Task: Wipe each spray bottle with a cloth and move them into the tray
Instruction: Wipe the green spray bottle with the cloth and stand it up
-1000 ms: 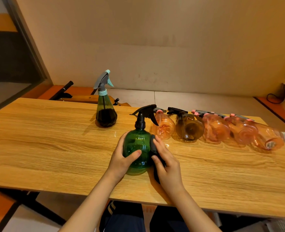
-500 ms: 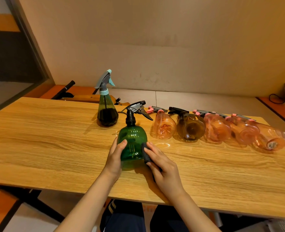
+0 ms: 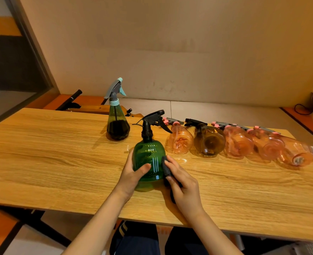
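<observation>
Green round-bodied spray bottle [image 3: 149, 162] stands upright on the wooden table [image 3: 60, 153], near its front edge, black trigger head pointing right. Left hand [image 3: 131, 178] wraps the bottle's left side, thumb across the front. Right hand [image 3: 184, 188] pinches a dark cloth [image 3: 165, 167] against the bottle's right side. Behind-left, a teal-capped conical spray bottle [image 3: 117, 124] stands upright. To the right, five bottles lie on their sides in a row: four pink [image 3: 180, 140], one amber [image 3: 208, 142]. No tray identifiable.
</observation>
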Motion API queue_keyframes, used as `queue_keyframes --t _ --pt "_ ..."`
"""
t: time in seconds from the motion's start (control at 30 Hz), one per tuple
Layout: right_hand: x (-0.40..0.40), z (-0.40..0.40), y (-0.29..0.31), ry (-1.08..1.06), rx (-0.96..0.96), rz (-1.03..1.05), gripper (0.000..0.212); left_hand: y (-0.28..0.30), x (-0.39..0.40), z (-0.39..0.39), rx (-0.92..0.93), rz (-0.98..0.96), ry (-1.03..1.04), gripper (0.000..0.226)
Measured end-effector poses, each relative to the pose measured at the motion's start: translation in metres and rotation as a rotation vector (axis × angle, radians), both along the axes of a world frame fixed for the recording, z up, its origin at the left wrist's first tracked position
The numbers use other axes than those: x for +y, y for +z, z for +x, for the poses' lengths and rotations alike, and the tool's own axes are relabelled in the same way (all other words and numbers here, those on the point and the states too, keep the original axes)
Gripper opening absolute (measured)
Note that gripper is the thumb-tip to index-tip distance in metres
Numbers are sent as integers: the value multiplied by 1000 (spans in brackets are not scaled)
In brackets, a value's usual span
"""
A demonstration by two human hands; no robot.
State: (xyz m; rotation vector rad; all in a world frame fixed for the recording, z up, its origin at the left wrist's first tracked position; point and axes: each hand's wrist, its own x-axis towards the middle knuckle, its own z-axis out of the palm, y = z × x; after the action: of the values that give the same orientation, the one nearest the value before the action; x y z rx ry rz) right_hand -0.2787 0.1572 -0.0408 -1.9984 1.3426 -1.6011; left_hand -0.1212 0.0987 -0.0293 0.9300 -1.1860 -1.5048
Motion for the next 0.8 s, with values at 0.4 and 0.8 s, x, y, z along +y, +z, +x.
queue_keyframes --t 0.4,0.8 --pt "-13 -1 26 -75 -100 29 45 -1 7 -5 -231 -192 -63 90" --pt "-14 -3 25 -33 -206 134 43 7 9 -2 -96 -138 -118 77"
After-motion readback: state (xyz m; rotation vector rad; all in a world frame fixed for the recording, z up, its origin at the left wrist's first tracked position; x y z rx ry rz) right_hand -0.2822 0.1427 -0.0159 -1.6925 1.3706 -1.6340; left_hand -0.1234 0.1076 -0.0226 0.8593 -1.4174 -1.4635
